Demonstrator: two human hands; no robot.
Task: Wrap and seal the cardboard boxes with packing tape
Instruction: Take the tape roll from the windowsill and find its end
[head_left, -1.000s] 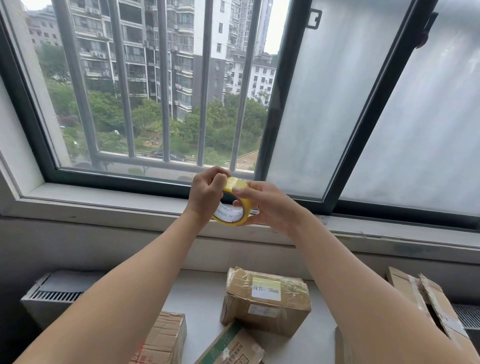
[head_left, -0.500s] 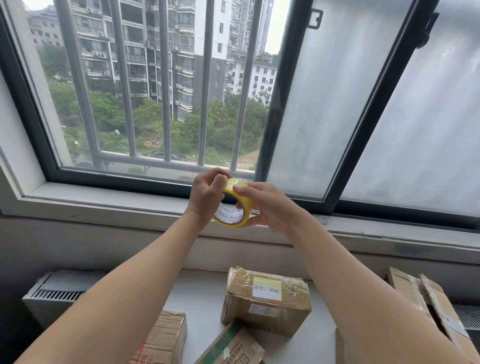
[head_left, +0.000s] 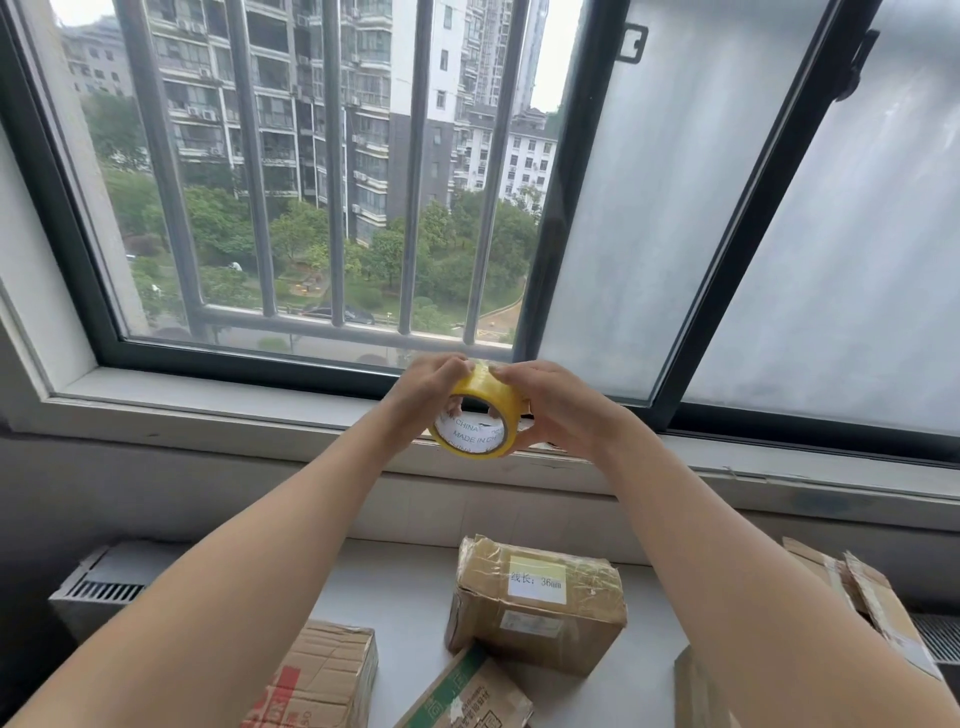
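Observation:
A yellow roll of packing tape (head_left: 491, 397) with a white printed core is held up in front of the window sill. My left hand (head_left: 423, 397) grips its left side, fingertips curled onto the top of the roll. My right hand (head_left: 558, 408) grips its right side, with one finger hooked inside the core. Below on the white table (head_left: 395, 587) lies a taped brown cardboard box (head_left: 540, 605) with a white label. I cannot make out a loose tape end.
A box with red print (head_left: 322, 675) lies at the lower left, a box with green print (head_left: 467, 696) at the bottom centre, and an opened box (head_left: 857, 597) at the right. A vented heater (head_left: 98, 590) flanks the table. The barred window (head_left: 332, 171) rises behind.
The roll has tilted so its open core faces me more, and my right hand has shifted round it, a finger now inside the core. Both hands stay in place before the sill.

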